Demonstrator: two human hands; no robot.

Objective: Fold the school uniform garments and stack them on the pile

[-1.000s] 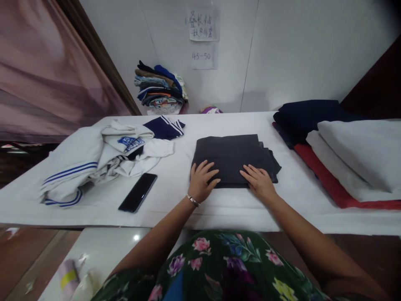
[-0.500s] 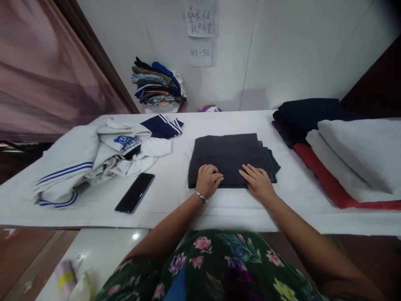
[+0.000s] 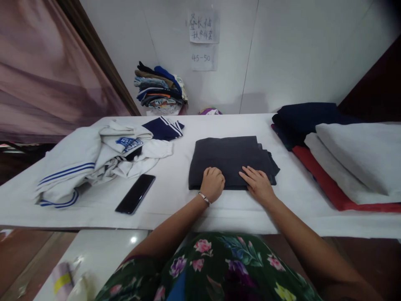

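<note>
- Head view: a dark folded garment [image 3: 224, 152] lies near the middle of the white-covered counter [image 3: 175, 211], between its far and near edges, a few layers poking out at its right end
- Left hand [image 3: 213, 184], a bracelet [image 3: 204, 199] at the wrist, rests on the garment's near edge with fingers curled in; cannot tell whether they pinch cloth
- Right hand [image 3: 257, 182] lies flat on the garment's near right part, fingers slightly spread
- Black phone [image 3: 135, 194] sits left of the garment, toward the counter's near edge
- Rumpled pale clothing [image 3: 72, 154] with blue stripes spreads over the counter's left part, a navy striped piece [image 3: 159, 128] beside it near the far edge
- Grey folded cloth [image 3: 351, 159] lies on red cloth [image 3: 308, 167] at the counter's right side
</note>
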